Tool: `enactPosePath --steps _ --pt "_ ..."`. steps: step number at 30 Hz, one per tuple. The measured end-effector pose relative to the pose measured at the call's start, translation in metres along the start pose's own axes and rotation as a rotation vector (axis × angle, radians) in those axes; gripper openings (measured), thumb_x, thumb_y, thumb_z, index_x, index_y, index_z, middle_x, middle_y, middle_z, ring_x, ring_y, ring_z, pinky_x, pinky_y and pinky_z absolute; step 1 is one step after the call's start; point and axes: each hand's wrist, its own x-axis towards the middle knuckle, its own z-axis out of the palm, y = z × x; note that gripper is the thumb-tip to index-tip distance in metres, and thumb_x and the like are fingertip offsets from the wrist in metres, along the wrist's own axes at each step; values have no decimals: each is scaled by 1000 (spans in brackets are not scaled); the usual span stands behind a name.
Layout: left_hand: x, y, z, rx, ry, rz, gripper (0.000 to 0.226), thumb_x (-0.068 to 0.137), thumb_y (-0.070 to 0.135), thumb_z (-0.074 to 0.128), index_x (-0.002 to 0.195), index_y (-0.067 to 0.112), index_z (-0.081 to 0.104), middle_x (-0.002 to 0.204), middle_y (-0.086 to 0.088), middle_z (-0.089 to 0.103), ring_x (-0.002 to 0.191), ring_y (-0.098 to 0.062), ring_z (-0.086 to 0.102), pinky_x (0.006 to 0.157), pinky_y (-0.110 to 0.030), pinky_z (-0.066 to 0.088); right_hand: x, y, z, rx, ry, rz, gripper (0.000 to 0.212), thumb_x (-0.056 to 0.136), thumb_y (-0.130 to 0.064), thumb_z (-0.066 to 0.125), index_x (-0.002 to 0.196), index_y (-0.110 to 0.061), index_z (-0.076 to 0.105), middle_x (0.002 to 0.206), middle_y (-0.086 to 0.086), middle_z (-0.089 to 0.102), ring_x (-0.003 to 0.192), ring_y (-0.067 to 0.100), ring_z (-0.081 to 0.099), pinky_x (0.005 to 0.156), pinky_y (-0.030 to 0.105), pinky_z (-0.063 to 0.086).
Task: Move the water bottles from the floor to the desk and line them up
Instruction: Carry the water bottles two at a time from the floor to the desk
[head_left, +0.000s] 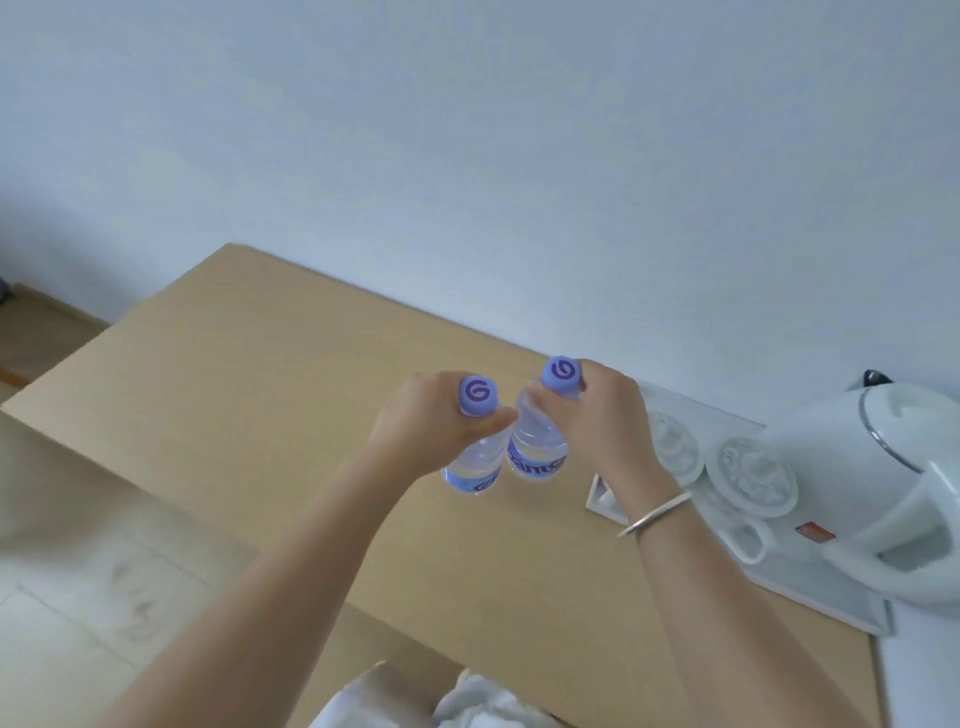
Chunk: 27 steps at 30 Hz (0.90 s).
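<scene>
Bottles side by side over desk, seemingly upright, caps up, necks gripped by curled fingers.

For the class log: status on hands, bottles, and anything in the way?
Left hand grips left bottle by the neck; right hand grips right bottle. Both upright, side by side over the desk. Tray and kettle close on the right.

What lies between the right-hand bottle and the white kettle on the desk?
In the head view, the right hand and wrist, then two capped cups on the white tray, separate the right bottle from the kettle.
</scene>
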Motion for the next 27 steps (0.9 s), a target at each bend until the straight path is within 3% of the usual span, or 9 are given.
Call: enactPosePath --steps 6,10,15,18,21,23,25,27 --pt "86 6 10 -2 -168 128 50 73 46 67 54 19 28 51 8 29 54 -15 28 55 -31 27 63 9 7 47 217 210 32 76 -24 68 62 -8 45 52 -2 35 57 19 32 52 29 29" --pt "129 14 19 42 -221 215 43 77 43 66 58 22 34 52 8 37 55 -14 35 55 -28 31 87 14 14 59 331 300 30 77 -19 67 61 -9 44 53 -3 36 52 14 30 49 25 28" --pt "157 26 30 61 -254 249 44 79 42 66 56 26 32 51 8 37 51 -8 34 49 -24 26 104 22 15 51 454 393 27 75 -25 69 69 -2 56 55 -3 44 53 13 37 48 21 31" --pt "165 26 31 66 -256 247 43 79 45 65 57 25 34 53 8 39 52 -9 35 49 -24 28 104 25 17 26 502 392 25 78 -24 69 72 -3 56 59 -4 47 56 13 41 48 13 33" --pt "165 23 32 73 -260 260 37 79 45 64 61 23 41 57 7 44 58 -14 41 51 -26 32 101 23 19 32 495 397 22 80 -24 68 82 -5 57 70 -4 53 65 14 48 53 7 35" --pt "162 22 32 60 -264 265 30 79 45 64 74 18 51 68 4 54 68 -18 49 59 -29 40 99 19 20 69 470 412 24 80 -24 68 91 -6 58 82 -2 58 76 14 53 55 9 36" --pt "159 20 32 34 -260 260 33 79 45 66 90 15 57 83 2 61 80 -20 56 69 -32 46 94 17 22 71 450 419 33 81 -27 68 104 -7 56 102 2 58 93 16 54 65 19 35" --pt "154 15 34 51 -266 240 41 78 46 66 101 14 55 92 0 61 87 -21 57 73 -35 48 84 15 23 50 443 437 45 84 -28 64 121 -7 50 118 3 52 110 17 49 74 16 29"
